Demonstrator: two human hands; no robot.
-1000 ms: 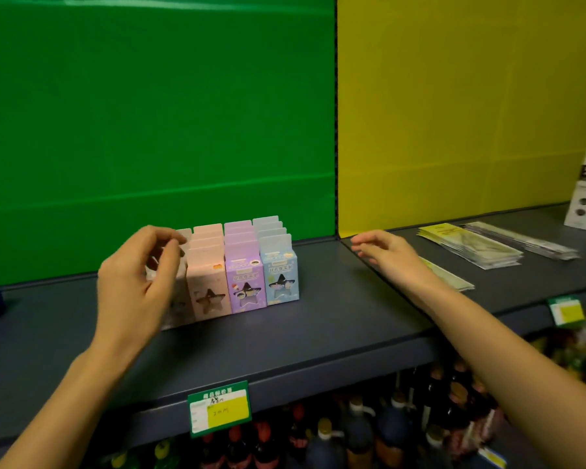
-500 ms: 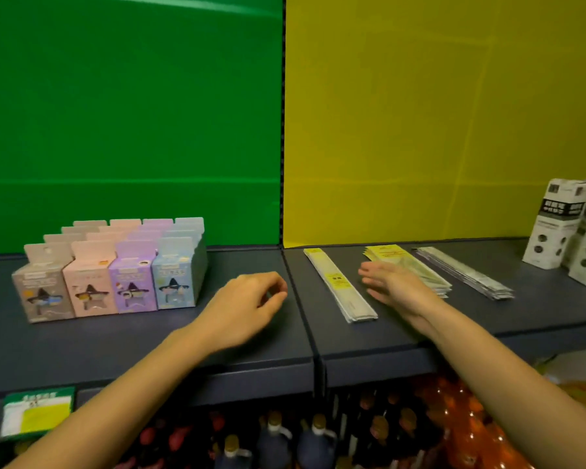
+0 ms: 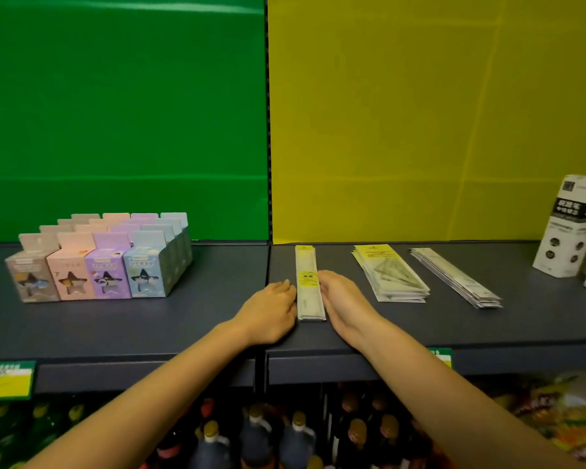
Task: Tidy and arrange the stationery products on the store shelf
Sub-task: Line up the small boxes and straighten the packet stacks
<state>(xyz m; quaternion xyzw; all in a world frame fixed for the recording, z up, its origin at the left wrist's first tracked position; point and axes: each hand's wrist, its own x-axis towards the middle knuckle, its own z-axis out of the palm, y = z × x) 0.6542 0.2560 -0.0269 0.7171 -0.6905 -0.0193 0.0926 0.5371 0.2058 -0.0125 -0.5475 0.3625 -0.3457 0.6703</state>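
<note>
Both my left hand [image 3: 271, 309] and right hand [image 3: 345, 299] press open-fingered against the long edges of the narrow packet [image 3: 307, 282] lying between them on the shelf [image 3: 217, 316]; it looks light, bendy and slick, best pinched mid-length

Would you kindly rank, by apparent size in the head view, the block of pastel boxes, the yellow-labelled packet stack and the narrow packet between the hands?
1. block of pastel boxes, clearly largest.
2. yellow-labelled packet stack.
3. narrow packet, similar in length but much slimmer.
All sit at similar depth, so nearness barely matters.
</note>
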